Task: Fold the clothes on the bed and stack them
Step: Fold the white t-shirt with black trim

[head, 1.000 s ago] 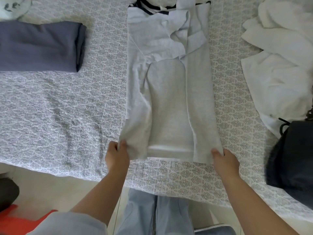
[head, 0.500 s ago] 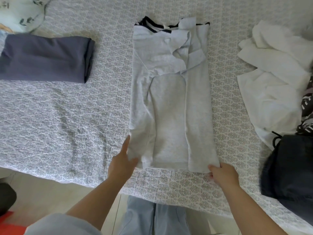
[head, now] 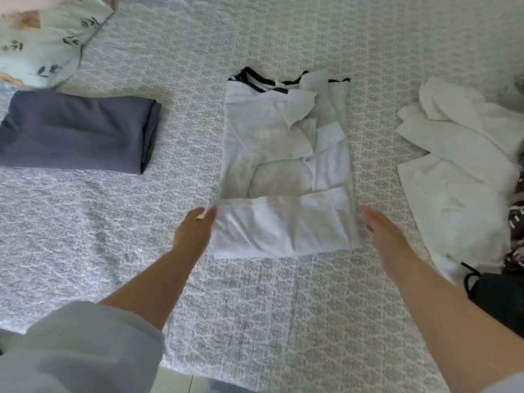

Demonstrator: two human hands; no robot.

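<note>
We see the light grey shirt mid-bed, sleeves tucked in, bottom hem flipped up over its lower part. Left: folded dark grey garment, well apart; floral pillow behind it. Right: crumpled white clothes near the shirt, black garment at the lower right edge, patterned dark fabric above it. Bare patterned bedspread between shirt and near bed edge, and on the shirt's left flank. Left hand fingers straight, touching the folded hem's left edge, gripping nothing. Right hand flat and released, just beside the right edge.
</note>
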